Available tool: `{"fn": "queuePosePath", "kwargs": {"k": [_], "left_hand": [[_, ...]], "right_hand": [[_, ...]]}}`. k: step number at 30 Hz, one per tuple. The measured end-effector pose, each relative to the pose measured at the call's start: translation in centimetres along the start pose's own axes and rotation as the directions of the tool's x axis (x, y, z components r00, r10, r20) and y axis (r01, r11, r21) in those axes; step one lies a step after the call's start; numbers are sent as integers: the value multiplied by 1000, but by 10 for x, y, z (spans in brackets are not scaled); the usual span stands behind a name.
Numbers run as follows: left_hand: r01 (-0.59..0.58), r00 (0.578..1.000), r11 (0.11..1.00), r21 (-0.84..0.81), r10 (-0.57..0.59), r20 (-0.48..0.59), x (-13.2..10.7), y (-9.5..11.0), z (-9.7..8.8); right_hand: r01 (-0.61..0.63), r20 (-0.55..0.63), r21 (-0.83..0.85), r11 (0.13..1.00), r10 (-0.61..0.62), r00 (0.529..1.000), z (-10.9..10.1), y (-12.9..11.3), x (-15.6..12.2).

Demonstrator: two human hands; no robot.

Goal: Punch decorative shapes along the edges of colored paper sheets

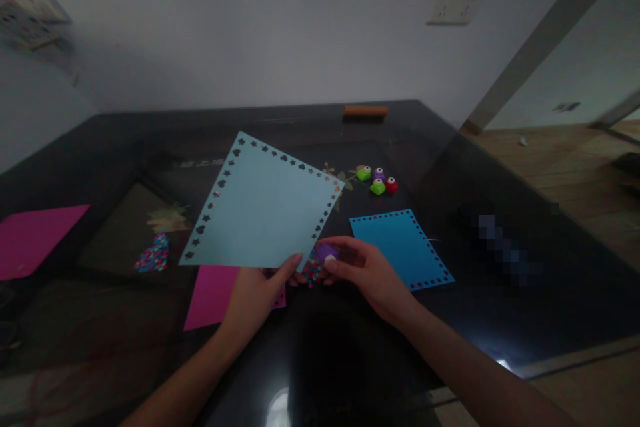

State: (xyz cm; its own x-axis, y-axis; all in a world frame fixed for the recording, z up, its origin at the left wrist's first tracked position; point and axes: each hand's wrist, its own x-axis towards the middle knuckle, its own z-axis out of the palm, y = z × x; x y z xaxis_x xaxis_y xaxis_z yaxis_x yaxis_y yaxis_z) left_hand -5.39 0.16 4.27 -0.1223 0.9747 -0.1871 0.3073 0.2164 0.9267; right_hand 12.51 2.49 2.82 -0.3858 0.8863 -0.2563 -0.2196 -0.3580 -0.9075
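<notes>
My left hand (257, 293) pinches the near edge of a light blue paper sheet (263, 203) whose borders carry punched star and heart holes; the sheet is lifted and tilted above the dark glass table (350, 347). My right hand (363, 267) grips a small purple paper punch (326, 251) at the sheet's near right corner. Small coloured paper bits (313, 272) lie under the punch. A pink sheet (213, 293) lies below my left hand.
A darker blue sheet (400, 247) with a punched border lies to the right. Several small punches (377, 180), green, purple and red, sit behind it. A confetti pile (154, 253) and another pink sheet (35, 237) lie at left. An orange bar (365, 111) rests at the far edge.
</notes>
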Motion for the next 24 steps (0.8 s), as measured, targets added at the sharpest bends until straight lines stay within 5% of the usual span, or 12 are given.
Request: {"fn": "queuePosePath", "kwargs": {"k": [24], "left_hand": [[-9, 999, 1000, 4, 9, 52, -8, -4, 2]], "right_hand": [[-3, -34, -42, 999, 2, 999, 9, 5, -3]]}}
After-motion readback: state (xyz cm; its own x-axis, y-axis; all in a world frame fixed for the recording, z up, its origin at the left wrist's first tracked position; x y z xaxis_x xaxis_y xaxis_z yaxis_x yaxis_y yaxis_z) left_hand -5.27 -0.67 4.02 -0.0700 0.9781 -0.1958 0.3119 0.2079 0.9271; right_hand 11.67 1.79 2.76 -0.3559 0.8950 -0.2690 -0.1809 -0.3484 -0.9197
